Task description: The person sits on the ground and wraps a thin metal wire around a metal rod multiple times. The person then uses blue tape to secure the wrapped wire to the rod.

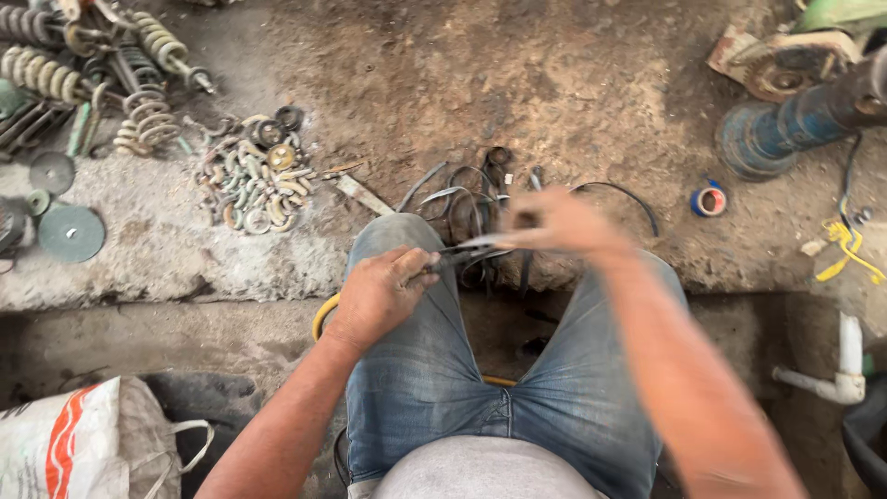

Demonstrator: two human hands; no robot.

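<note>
I sit with my knees apart in blue jeans [416, 370] above a dirt floor. My left hand [379, 291] is closed around the handle of a pair of pliers or snips [462, 251] that points to the right. My right hand [564, 222] is blurred by motion and pinches a small dark piece at the tool's tip. Just beyond my hands a tangle of thin dark rubber or metal strips and rings [471, 199] lies on the ground.
A heap of small metal parts and rings [254, 171] lies at the left, with coil springs [143, 115] and discs [71, 233] farther left. A blue cylinder [767, 134], tape roll [710, 200], white pipe [845, 370] and sack [65, 434] surround me.
</note>
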